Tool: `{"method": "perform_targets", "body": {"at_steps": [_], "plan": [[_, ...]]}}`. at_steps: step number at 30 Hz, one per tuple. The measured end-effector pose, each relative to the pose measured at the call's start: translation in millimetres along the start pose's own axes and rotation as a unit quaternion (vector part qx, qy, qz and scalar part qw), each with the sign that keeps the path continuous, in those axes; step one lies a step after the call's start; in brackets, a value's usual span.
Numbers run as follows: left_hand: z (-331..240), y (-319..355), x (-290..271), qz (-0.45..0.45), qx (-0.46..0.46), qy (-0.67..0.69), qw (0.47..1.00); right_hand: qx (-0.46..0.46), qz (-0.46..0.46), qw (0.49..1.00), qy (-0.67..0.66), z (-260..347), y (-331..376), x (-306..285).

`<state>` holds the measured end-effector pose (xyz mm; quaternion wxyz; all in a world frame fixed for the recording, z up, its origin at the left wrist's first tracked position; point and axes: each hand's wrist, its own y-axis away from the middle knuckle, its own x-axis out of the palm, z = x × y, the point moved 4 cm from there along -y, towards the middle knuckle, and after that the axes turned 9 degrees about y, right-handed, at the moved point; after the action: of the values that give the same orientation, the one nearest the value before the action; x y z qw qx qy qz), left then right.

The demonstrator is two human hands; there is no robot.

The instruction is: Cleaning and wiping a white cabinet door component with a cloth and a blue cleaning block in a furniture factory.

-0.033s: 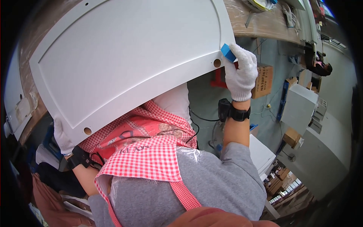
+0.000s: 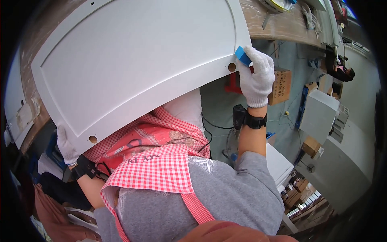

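Note:
A white cabinet door (image 2: 149,44) with a raised frame and a recessed middle lies in front of me, its near edge jutting past the table. Two round hinge holes show along that edge, one near each corner. At the right corner, my right hand (image 2: 257,74), in a white knit glove, pinches a small blue block (image 2: 243,56) like a sanding sponge against the inner edge of the frame. My left hand (image 2: 67,144), also gloved, grips the door's near left corner; the fingers beneath are hidden.
The plastic-covered table (image 2: 282,30) carries a tub (image 2: 277,5), a metal bracket (image 2: 265,21) and loose gloves (image 2: 309,18) at the far right. A cardboard box (image 2: 281,87) stands on the floor beyond my right hand. Cables run nearby. Farther right, a person (image 2: 343,73) is near stacked goods.

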<state>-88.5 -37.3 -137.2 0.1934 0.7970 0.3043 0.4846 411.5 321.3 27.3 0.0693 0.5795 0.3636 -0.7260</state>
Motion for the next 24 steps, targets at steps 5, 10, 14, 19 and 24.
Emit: {"method": "perform_targets", "body": {"at_steps": [5,10,14,19,24], "plan": [[-3,1,-9,-0.009,0.007,-0.026,1.000,0.008,0.002,1.000,0.015,-3,3,-1],[1,0,3,0.024,-0.009,-0.024,0.999,0.010,0.013,1.000,-0.013,-2,3,0],[-5,3,1,0.015,-0.003,-0.024,1.000,0.019,-0.006,1.000,-0.007,-5,3,3],[1,-2,-1,0.025,0.000,-0.009,1.000,0.000,0.003,1.000,-0.009,-3,1,5],[-2,2,-3,0.028,0.006,-0.014,0.999,0.046,0.002,0.999,0.015,-6,-3,4]]}}
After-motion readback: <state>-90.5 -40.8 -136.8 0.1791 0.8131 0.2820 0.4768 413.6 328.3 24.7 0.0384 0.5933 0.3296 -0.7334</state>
